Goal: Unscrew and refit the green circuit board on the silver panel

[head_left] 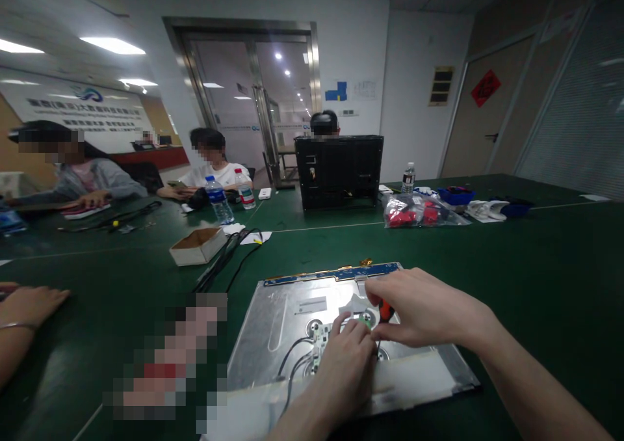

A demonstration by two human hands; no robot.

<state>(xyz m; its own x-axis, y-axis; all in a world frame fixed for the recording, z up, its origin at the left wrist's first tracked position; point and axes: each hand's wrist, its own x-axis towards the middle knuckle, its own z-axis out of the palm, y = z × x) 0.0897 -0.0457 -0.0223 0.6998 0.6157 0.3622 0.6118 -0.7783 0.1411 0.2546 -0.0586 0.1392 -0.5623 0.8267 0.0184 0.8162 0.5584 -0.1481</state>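
A flat metal-backed display panel (258, 327) lies on the green table in front of me, a narrow blue circuit strip (336, 274) along its far edge. My right hand (426, 307) grips a screwdriver (385, 311) with an orange-red and black handle, held over the middle of the panel. The screwdriver's tip is hidden behind my fingers. My left hand (348, 363) rests on a small circuit board (320, 342) with its fingers apart, close to the screwdriver. Dark wires (291, 348) run from that board toward the near edge, where a whitish strip (414, 376) lies.
Beyond the panel are an open box (197, 246), black cables (221, 259), water bottles (219, 199) and a black monitor-like unit (338, 171). At right lies a plastic bag with red items (414, 211). Several people sit around; another person's hand (36, 307) is at left.
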